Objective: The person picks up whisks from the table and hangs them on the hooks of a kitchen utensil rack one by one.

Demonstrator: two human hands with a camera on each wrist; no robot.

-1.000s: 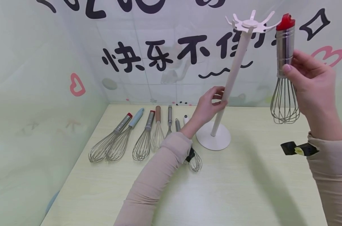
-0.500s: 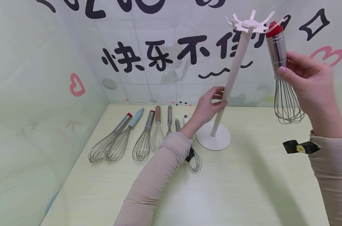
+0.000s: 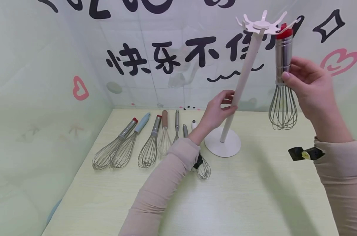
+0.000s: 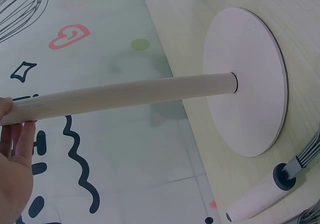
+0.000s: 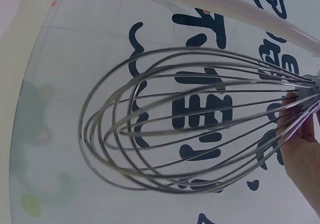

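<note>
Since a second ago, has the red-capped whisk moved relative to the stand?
Yes. The red-capped whisk in the right hand has shifted left, toward the white stand; its red cap now sits right under a hook arm at the stand's top.

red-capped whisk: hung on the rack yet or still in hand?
Still in hand. The right hand pinches the whisk by its steel handle; its red cap sits at a rack prong, but seating cannot be told.

Bright, soft light all over. The counter [image 3: 255, 196] has faint shadows. The whisk [image 5: 200, 119] wires look blurry up close.
</note>
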